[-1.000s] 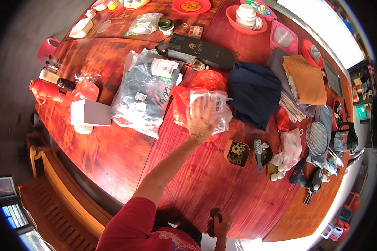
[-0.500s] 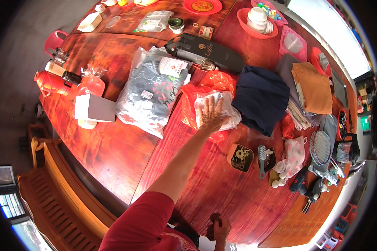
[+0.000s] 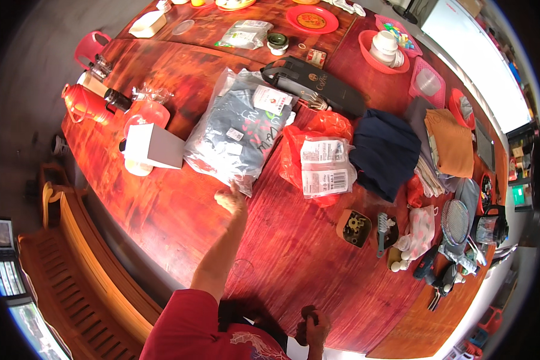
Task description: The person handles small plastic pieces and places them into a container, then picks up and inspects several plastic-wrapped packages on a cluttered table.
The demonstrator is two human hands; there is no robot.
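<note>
The left hand (image 3: pixel 231 199) has left the small clear label-fronted packet (image 3: pixel 321 166) at two o'clock, fingers now loosely curled, empty, touching the large clear plastic garment bag (image 3: pixel 240 129) on the red wooden worktop (image 3: pixel 306 264).

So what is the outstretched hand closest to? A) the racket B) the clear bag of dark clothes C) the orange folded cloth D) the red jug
B: the left hand is at the near edge of the clear bag of dark clothes.
</note>
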